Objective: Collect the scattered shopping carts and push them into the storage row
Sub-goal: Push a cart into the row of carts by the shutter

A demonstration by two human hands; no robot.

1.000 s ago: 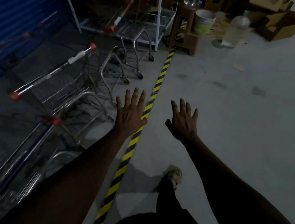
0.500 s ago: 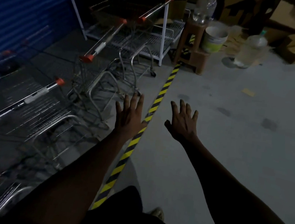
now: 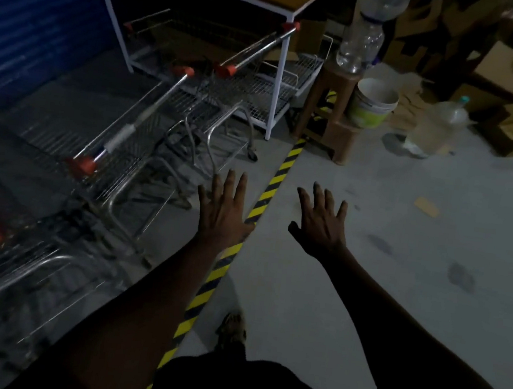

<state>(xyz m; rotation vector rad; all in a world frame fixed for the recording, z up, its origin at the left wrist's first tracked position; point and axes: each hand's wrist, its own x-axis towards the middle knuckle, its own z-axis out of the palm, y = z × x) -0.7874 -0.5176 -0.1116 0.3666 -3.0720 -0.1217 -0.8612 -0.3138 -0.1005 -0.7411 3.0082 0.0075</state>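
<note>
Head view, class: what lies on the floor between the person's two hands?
In the head view, a yellow-and-black striped tape line runs just beside the left hand. From there, bare grey floor reaches the right hand.

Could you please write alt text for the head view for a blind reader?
The left hand and right hand reach forward, open and empty, near striped floor tape; shopping carts stand at left.

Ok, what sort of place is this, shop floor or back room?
Probably a store's back storage area: shopping carts in a row beside a blue shutter, yellow-black hazard tape along the floor, cardboard boxes piled at the far right.
</note>
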